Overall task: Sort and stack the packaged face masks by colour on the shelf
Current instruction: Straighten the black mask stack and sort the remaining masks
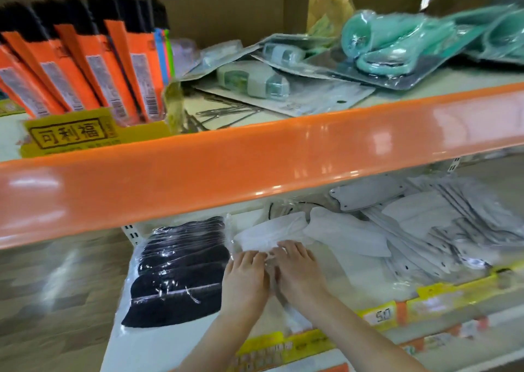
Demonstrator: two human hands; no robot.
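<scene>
Both the left hand and right hand are pressing flat, straight fingers on a white mask in a clear, blurry plastic bag, perhaps several, lying on the pale lower shelf beside the stack of black bagged masks.

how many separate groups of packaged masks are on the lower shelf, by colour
black mask stack, left of the hands: 1
white masks under the left hand and right hand, pile: 1
white and grey loose heap to the right: 1
total: 3 groups; single packs are too blurred and overlapped to count
</scene>
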